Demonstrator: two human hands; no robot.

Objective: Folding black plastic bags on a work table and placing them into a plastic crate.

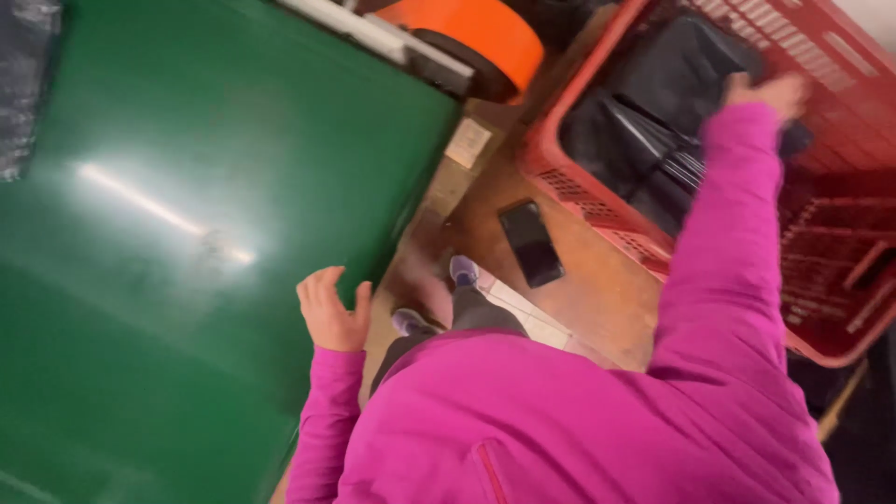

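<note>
My left hand [331,313] rests on the edge of a glossy green table [187,233], fingers spread, holding nothing. My right hand [770,93] reaches far into a red plastic crate [579,177] at the upper right and touches black fabric items [653,112] piled inside; motion blur hides whether the fingers grip them. Both arms wear bright pink sleeves.
A black phone [532,243] lies on a brown wooden surface [597,289] beside the crate. An orange round object [485,37] sits past the table's far edge. My shoes [462,271] show on the floor between table and wooden surface.
</note>
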